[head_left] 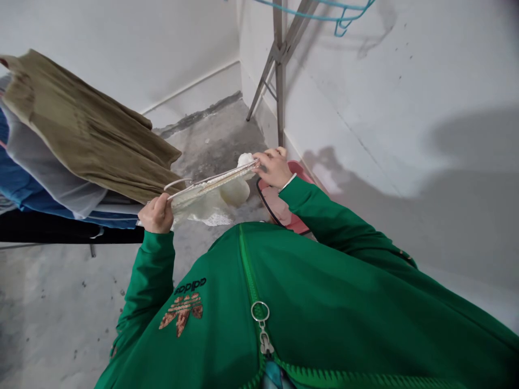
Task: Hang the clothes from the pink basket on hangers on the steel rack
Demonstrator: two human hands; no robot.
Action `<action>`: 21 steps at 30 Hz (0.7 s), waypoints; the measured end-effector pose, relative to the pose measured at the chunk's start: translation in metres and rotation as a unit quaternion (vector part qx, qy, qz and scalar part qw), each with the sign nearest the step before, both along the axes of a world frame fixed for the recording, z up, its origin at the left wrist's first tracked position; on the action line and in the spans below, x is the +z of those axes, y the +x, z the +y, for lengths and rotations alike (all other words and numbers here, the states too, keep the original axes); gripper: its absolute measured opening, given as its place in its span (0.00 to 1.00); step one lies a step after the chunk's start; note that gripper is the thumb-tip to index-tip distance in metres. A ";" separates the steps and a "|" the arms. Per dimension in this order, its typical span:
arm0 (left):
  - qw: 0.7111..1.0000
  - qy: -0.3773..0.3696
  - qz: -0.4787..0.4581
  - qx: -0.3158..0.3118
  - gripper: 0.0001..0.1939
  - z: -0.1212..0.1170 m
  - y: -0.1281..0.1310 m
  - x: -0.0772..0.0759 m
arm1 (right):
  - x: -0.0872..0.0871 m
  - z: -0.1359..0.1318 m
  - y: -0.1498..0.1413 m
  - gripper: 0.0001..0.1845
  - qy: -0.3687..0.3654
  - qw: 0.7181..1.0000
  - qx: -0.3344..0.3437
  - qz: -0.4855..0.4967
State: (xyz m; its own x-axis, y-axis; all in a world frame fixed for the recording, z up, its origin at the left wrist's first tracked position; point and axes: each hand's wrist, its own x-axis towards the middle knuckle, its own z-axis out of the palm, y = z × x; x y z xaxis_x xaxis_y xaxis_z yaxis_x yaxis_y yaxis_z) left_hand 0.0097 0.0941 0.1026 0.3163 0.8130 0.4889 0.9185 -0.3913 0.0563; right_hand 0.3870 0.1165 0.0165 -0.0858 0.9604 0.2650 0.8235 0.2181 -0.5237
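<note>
A cream, lace-edged garment [211,200] is stretched between my two hands, its top edge pulled into a slanting line. Thin pale straps or cords run along that edge, and a rounded, cup-like part hangs below; I cannot tell the exact kind of garment. My left hand [157,214] is closed on the near left end, beside the hem of a hanging olive garment [81,119]. Higher and to the right, my right hand [274,166] pinches the other end with thumb and fingers. A small white bunch of cloth sticks out by its fingertips.
Grey, white and blue clothes [24,173] hang at the left beside the olive one. A pink basin [298,224] stands on the floor below my right forearm. Ahead is a metal rack leg [279,81] by the wall, with a turquoise hanger [316,15] above.
</note>
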 end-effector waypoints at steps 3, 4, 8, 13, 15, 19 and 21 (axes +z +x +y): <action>1.000 0.006 0.007 0.012 0.18 -0.002 0.001 0.001 | 0.010 -0.005 -0.001 0.22 0.016 0.998 0.010 -0.061; 1.000 0.004 0.021 0.023 0.18 -0.003 0.002 0.002 | 0.011 -0.006 -0.002 0.22 0.022 0.997 0.007 -0.069; 0.995 -0.016 0.070 0.071 0.20 -0.009 0.013 0.005 | 0.014 -0.006 -0.001 0.16 0.053 0.997 0.003 -0.062; 0.991 0.004 -0.011 0.132 0.22 -0.010 0.021 0.006 | 0.023 -0.025 0.002 0.20 0.023 0.980 0.196 0.036; 0.989 0.004 -0.035 0.141 0.23 -0.009 0.022 0.006 | 0.030 -0.034 0.005 0.22 0.021 0.965 0.235 0.113; 0.990 -0.002 -0.028 0.136 0.24 -0.005 0.023 0.008 | 0.042 -0.024 0.013 0.23 0.074 0.982 0.135 0.111; 0.992 -0.005 -0.019 0.126 0.24 -0.003 0.024 0.011 | 0.044 -0.004 0.018 0.25 0.083 0.985 0.140 0.047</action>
